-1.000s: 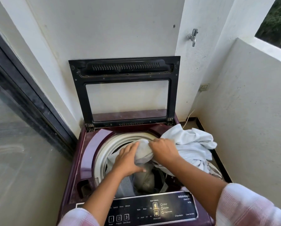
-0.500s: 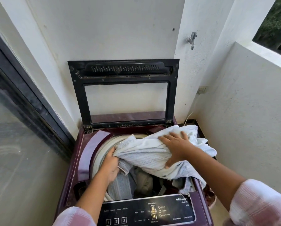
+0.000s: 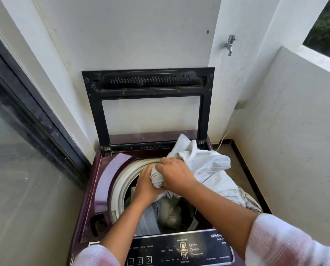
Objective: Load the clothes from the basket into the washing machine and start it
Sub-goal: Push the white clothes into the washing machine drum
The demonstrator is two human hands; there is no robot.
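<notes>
- Our left hand [image 3: 147, 186] and right hand [image 3: 174, 175] were together over the rear of the drum mouth [image 3: 122, 181] of the washing machine [image 3: 101, 181], touching each other. Both were clamped on one bunched end of the white garment [image 3: 204, 164].
- The right hand lay on top with its fingers curled over the bunch, and the left gripped it from below. The cloth hid the left fingertips.
- Most of the white garment lay to the right and rear of the drum mouth, not over it. It was heaped against the lower right corner of the raised lid [image 3: 147, 81], and a tail hung down beyond the right side of the drum mouth.
- Its long axis ran from our hands outward to the right of the drum mouth. The right hand was nearer the loose bulk and the left nearer the middle.
- Inside the drum mouth a grey cloth [image 3: 148, 217] lay at the front left, with a beige cloth [image 3: 170, 210] just beside it. To their right was dark space, and we could not tell how deep the load went.
- We judged that the bulk had to be drawn left and down into the drum mouth. The hanging tail could slip off or catch on the rim.
- The control panel [image 3: 179, 250], in front of the drum mouth, was untouched, so the start was not yet due.
</notes>
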